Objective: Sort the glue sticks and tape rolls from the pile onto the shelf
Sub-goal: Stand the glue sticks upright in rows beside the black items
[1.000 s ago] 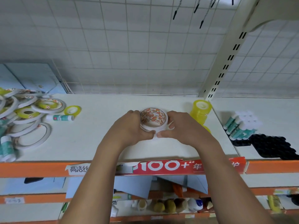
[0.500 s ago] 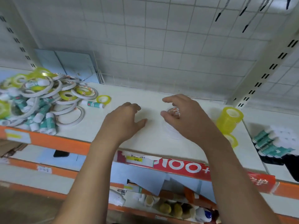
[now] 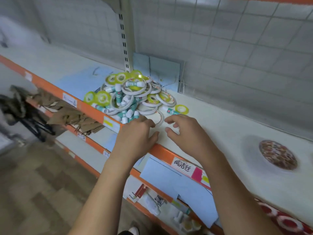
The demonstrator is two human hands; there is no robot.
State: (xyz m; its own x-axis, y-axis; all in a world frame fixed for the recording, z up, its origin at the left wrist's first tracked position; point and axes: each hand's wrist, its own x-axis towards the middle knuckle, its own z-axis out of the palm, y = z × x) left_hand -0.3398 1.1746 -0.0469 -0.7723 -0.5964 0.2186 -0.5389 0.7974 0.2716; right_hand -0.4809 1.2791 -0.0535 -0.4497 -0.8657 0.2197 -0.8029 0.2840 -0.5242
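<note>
Head view shows your left grip (image 3: 137, 134) and your right grip (image 3: 185, 133) side by side over the front of the white shelf (image 3: 228, 126). Both are released, with fingers loosely curled and nothing held in either. They hang just short of the pile (image 3: 132, 95), a heap of yellow tape rolls, thin white tape rings and green-and-white glue sticks. It sits toward the left of the shelf, by the upright post (image 3: 126, 48). Your left fingertips are just beside the glue sticks at the heap's near edge; the blur hides whether they touch. One white tape ring (image 3: 160, 117) lies flat between your two sets of fingertips. Beyond your right grip, a single glue stick (image 3: 171, 111) lies next to a loose yellow tape roll (image 3: 182, 109) at the heap's right fringe. Well apart to the right, a patterned tape roll (image 3: 277, 155) lies flat on the shelf, blurred. Pale blue panels (image 3: 165, 68) lean against the back wall behind the pile
</note>
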